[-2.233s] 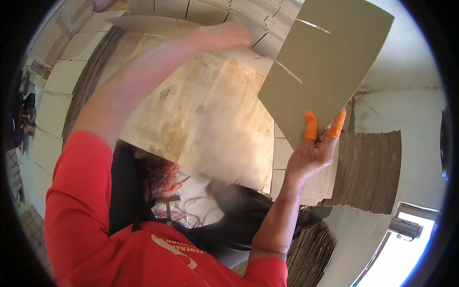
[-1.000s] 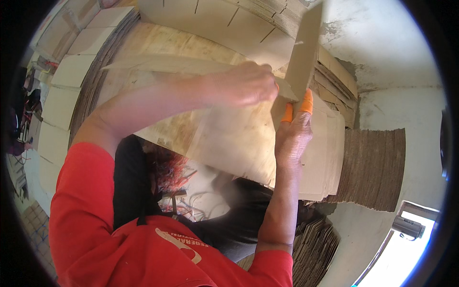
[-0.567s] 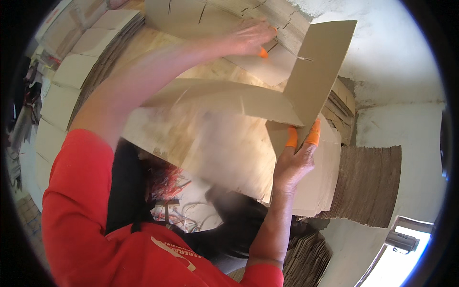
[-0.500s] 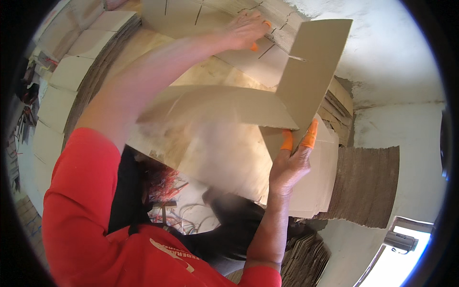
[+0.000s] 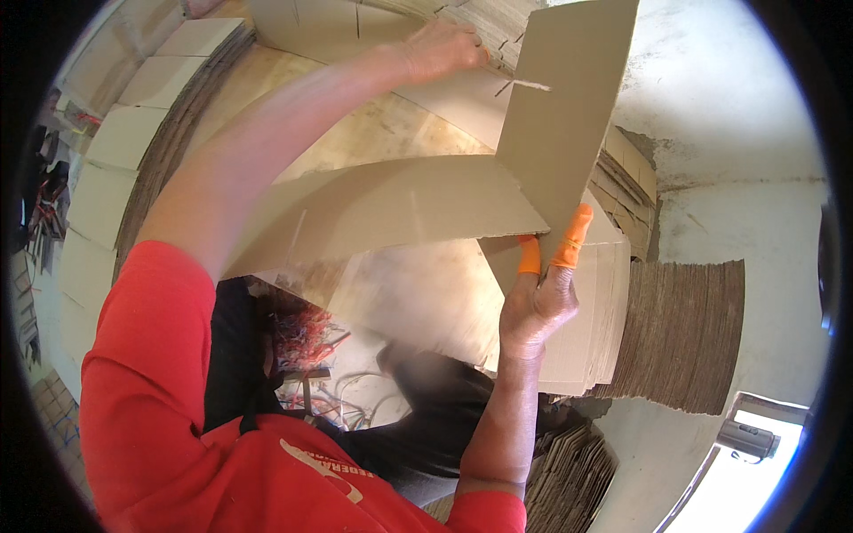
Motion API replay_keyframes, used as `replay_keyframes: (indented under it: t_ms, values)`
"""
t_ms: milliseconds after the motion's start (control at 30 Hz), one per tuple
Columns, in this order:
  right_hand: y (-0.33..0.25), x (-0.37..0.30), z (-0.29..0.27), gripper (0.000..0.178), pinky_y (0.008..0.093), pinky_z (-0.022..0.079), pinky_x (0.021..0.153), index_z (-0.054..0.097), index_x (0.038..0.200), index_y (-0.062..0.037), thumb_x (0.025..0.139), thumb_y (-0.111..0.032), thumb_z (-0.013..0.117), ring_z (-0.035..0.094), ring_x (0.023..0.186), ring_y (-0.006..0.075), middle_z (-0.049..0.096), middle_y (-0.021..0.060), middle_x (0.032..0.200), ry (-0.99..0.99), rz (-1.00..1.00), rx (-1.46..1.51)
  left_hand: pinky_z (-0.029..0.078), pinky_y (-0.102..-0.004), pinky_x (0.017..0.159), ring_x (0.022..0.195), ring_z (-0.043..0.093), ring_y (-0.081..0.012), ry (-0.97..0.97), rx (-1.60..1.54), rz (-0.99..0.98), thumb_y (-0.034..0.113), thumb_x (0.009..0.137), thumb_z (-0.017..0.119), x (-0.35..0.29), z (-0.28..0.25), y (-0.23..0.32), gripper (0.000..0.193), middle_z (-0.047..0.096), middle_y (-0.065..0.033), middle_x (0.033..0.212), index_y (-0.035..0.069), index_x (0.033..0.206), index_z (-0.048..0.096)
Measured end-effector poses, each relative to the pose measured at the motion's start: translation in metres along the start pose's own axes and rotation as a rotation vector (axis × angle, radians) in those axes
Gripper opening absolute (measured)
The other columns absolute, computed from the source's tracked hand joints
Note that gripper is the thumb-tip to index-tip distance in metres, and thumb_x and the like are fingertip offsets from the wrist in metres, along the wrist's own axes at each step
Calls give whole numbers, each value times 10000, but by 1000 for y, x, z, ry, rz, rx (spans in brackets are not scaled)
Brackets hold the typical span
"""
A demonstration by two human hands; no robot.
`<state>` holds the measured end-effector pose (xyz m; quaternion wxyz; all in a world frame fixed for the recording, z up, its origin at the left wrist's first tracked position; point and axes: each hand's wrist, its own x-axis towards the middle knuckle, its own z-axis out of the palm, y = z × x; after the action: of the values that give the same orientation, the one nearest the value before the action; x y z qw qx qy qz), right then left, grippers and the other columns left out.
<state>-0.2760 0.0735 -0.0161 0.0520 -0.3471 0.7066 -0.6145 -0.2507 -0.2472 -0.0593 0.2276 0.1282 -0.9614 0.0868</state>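
Note:
My right hand pinches the lower corner of a folded brown cardboard strip, orange finger covers on its thumb and finger. One flap of the strip stands up with a slot in its edge; the other part stretches left in a curve, passing under my left forearm. Farther off, my left hand is closed against a slotted cardboard sheet. Its fingertips are turned out of sight, so whether it grips that sheet's edge is unclear. Beneath the strip lies a pale wooden tabletop.
Stacked cardboard lines the left side. More flat pieces lie to the right beside a thick brown stack. Another bundle stands low by my right arm. Red strands lie below the table edge. A white wall rises at right.
The folded strip has shifted slightly left and up, and its long part has lowered at the left. My left hand has moved a little left and curled, hiding its orange finger covers.

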Motion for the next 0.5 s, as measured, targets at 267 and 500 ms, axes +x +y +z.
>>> replay_keyframes:
  t_ms: [267,500]
  values:
    - [28,4,-20,589,323,453,995,338,1486,-86,948,-6,563,536,1138,172,496,82,1347,-274,-77,-76,547,-391,727,910,597,-270,158,-127,100,33,763,586,-10,-28,21,80,597,-88,803,48,840,597]
    - [23,5,-22,677,306,561,685,347,1476,-92,870,14,631,675,834,228,651,169,1089,-247,-396,-624,477,-411,597,752,564,-287,238,-323,102,-61,695,611,-20,-44,38,104,524,-118,713,-5,769,564]
